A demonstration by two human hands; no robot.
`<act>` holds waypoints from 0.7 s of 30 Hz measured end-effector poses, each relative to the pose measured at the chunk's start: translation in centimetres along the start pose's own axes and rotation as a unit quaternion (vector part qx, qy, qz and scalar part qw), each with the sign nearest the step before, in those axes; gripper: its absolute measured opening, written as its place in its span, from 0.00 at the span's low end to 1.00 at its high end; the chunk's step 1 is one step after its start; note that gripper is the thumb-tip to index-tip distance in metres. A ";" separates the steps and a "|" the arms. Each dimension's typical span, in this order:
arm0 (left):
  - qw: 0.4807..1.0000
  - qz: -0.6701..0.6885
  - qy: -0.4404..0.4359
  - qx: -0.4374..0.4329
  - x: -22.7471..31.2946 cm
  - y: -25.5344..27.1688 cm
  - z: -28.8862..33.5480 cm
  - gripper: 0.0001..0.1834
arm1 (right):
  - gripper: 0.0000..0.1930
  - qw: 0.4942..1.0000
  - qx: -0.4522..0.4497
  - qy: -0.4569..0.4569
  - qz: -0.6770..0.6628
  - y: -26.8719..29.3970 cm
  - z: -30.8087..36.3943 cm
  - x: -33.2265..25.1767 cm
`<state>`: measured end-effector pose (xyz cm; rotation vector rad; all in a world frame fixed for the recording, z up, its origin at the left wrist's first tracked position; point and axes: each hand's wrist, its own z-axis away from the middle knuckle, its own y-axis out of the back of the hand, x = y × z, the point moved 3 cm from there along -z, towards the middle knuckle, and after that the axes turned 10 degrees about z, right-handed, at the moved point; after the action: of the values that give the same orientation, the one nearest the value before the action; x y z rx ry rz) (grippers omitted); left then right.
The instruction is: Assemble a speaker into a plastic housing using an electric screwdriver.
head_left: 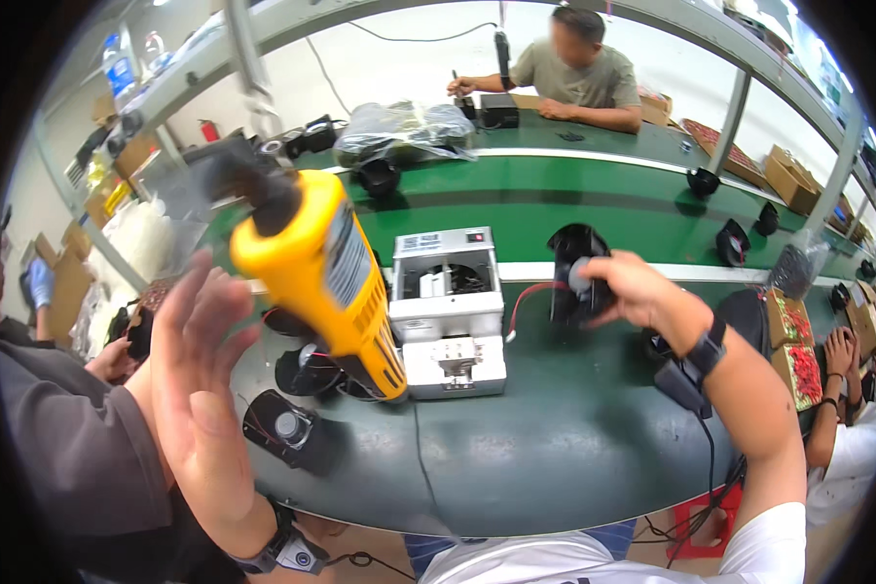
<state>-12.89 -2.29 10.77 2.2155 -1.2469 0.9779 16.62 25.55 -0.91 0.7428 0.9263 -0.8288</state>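
the right hand (635,288) holds a black housing (565,247) up over the far part of the green bench (555,428), just to the right of the white machine (450,326). its fingers are bent round the near right side of the shell, by the round grey disc (581,276); the far fingertips are hidden, so how firmly they press cannot be told. a red wire (529,290) trails from the shell to the left, ending in a small white plug (511,337).

the shell looks like thin, hard plastic: probably light, stiff and a little slick where it is smooth. its rim and side walls seem the best places to grip; the disc may mark easily, and the wire is likely the weakest part, so it should not carry the weight.

the left hand (202,394) is blurred, its fingers spread and seemingly around nothing, near the yellow tool (311,258). whether they touch it cannot be told. that tool, tilted in front of the machine, looks bulky and probably heavier, with its thick body the surest hold. another housing (268,414) lies on the bench beyond the left wrist.
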 end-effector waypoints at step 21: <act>0.851 -0.515 -0.014 -0.100 -5.9 6.1 14.1 0.20 | 0.13 0.796 0.390 0.415 0.205 0.0 -1.6 -3.4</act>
<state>-14.93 -11.14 -2.90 2.2245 -0.0247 0.3406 14.78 27.82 1.43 2.0749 1.1071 -0.4441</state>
